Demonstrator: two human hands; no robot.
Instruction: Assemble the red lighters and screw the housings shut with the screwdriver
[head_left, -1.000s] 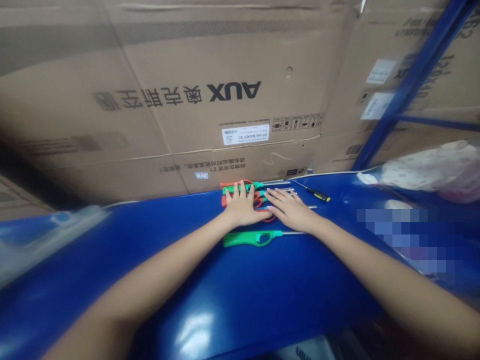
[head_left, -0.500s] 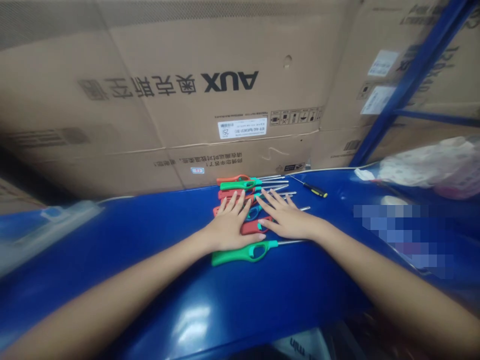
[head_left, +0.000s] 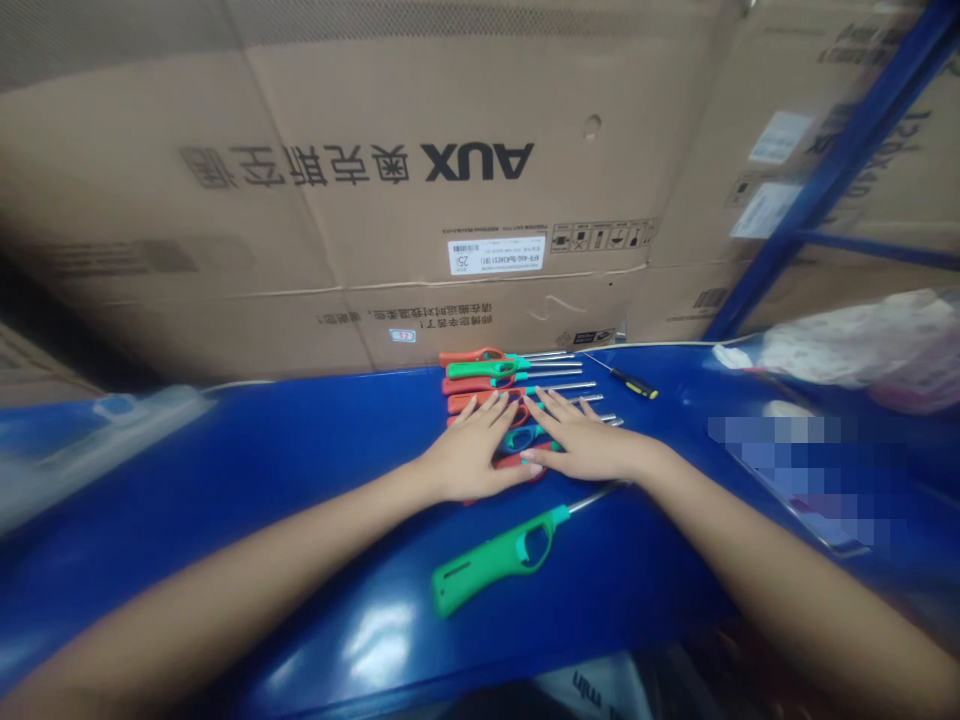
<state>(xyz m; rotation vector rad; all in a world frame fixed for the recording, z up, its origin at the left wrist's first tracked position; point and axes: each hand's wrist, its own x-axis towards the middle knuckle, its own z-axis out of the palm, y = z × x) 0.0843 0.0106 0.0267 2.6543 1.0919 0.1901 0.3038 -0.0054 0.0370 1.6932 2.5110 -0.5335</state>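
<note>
Several long-nosed gas lighters lie side by side on the blue table, metal nozzles pointing right. My left hand (head_left: 474, 455) rests flat with fingers spread over their handles. My right hand (head_left: 581, 435) lies flat on the nozzle side, its thumb close to my left thumb. Partly under the hands are a red lighter (head_left: 517, 462) and a blue lighter (head_left: 521, 438). Beyond the fingertips sit an orange lighter (head_left: 469, 357) and a green lighter (head_left: 480, 370). Nearer to me, apart from the row, a larger-looking green lighter (head_left: 487, 565) lies slanted, its nozzle tip by my right wrist.
Behind the table (head_left: 300, 560) stands a big upside-down printed cardboard box (head_left: 360, 230). A black and yellow screwdriver (head_left: 634, 384) lies right of the lighters. Plastic-wrapped items (head_left: 847, 335) are at the right, a clear plastic bag (head_left: 120, 440) at the left. A blue metal post (head_left: 825, 170) rises at right.
The nearest green lighter has swung its handle toward me and now lies slanted, apart from the row. Both hands remain spread over the other lighters, which have shifted slightly beneath them. The view moved slightly.
</note>
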